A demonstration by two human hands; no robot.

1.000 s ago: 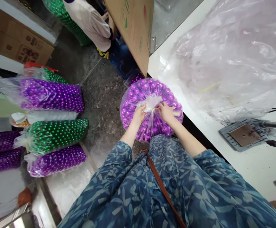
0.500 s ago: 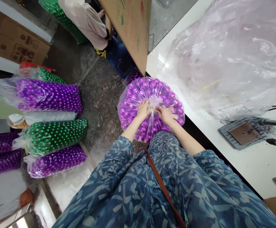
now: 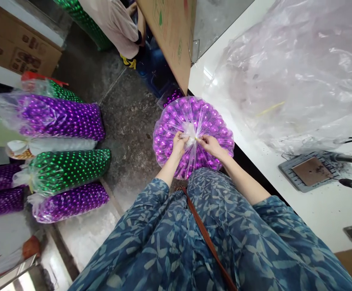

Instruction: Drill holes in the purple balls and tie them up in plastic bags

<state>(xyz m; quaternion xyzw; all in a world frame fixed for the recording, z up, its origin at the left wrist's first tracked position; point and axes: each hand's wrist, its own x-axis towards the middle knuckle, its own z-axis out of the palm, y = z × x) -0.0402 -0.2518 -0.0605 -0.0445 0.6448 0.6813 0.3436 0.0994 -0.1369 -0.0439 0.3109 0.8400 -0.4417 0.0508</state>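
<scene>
Right in front of me stands a clear plastic bag [image 3: 194, 109] packed with shiny purple balls, its top drawn into pleats around a gathered neck. The loose bag mouth [image 3: 189, 130] bunches up pale and crumpled at the centre. My left hand [image 3: 179, 145] is closed, pinching the gathered plastic on the left of the neck. From the other side my right hand [image 3: 211, 145] is closed too, fingertips pinched at a thin yellow tie [image 3: 196, 138] around the neck. The tie is small and partly hidden by the fingers.
Filled bags of purple balls [image 3: 63, 117] and green balls [image 3: 73, 169] lie at the left. A cardboard box [image 3: 170, 36] stands ahead, a seated person [image 3: 118, 28] beyond it. On the white table [image 3: 318, 214] are plastic sheeting [image 3: 291, 76] and a grey tray [image 3: 309, 169].
My left hand has shifted slightly down and left, off the tie onto the bunched plastic. The bag mouth now leans left. My right hand stays at the neck.
</scene>
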